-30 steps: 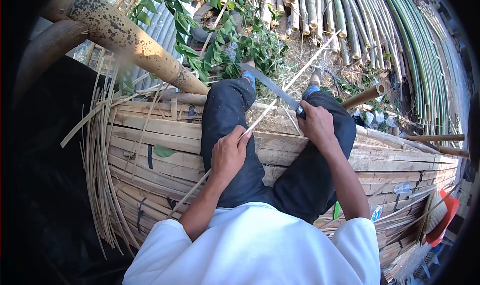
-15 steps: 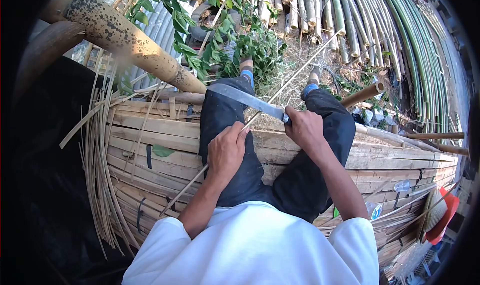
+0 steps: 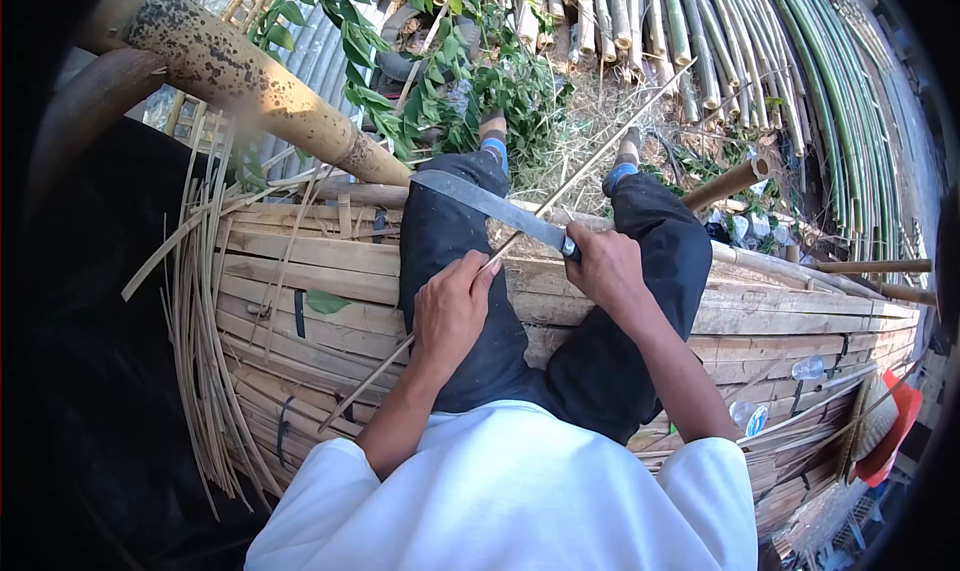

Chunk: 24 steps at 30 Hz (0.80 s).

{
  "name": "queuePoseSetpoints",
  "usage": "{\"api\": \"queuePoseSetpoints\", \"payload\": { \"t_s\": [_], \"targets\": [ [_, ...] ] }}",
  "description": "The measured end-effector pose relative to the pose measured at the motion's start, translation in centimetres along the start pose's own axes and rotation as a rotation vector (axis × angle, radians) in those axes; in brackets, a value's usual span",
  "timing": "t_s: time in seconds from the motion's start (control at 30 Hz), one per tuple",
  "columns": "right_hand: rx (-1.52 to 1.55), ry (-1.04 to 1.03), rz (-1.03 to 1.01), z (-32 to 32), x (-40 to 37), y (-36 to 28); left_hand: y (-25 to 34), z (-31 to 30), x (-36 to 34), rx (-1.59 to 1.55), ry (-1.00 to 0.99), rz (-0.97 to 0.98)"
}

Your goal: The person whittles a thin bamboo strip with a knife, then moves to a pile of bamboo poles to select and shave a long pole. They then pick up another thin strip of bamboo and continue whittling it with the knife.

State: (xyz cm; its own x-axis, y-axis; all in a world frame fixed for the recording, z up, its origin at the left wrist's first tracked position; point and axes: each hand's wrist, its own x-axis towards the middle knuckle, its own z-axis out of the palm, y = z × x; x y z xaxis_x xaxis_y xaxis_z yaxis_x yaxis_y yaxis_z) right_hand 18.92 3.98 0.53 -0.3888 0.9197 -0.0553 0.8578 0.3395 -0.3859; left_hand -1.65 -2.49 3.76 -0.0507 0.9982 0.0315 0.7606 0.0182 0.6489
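Note:
My left hand (image 3: 452, 309) is closed around a long thin bamboo strip (image 3: 590, 161), which slants from beside my left forearm up to the far right. In my right hand (image 3: 607, 268) is the handle of a machete (image 3: 485, 203), fingers wrapped round it. Its broad grey blade points left over my left thigh and crosses the strip just beyond my left fingertips. Both hands are above my lap, between the knees of my dark trousers (image 3: 452, 346).
I sit on stacked bamboo slats (image 3: 310, 266). Thin strips (image 3: 195, 371) hang at the left, below a thick bamboo pole (image 3: 260, 81). Leafy branches (image 3: 470, 81) lie by my feet. Bamboo poles (image 3: 835, 121) fill the far right; a red hat (image 3: 895, 431) rests nearer.
My right hand and the machete have shifted slightly down and toward me along the strip. The strip's far end has swung a little to the right. My left hand keeps its grip.

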Motion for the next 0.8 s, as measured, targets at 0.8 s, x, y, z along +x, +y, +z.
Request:
{"api": "queuePoseSetpoints", "payload": {
  "t_s": [0.8],
  "targets": [
    [-0.025, 0.086, -0.104, -0.6, -0.6, -0.4, 0.6, -0.6, -0.3, -0.125, -0.026, -0.105]
  ]
}}
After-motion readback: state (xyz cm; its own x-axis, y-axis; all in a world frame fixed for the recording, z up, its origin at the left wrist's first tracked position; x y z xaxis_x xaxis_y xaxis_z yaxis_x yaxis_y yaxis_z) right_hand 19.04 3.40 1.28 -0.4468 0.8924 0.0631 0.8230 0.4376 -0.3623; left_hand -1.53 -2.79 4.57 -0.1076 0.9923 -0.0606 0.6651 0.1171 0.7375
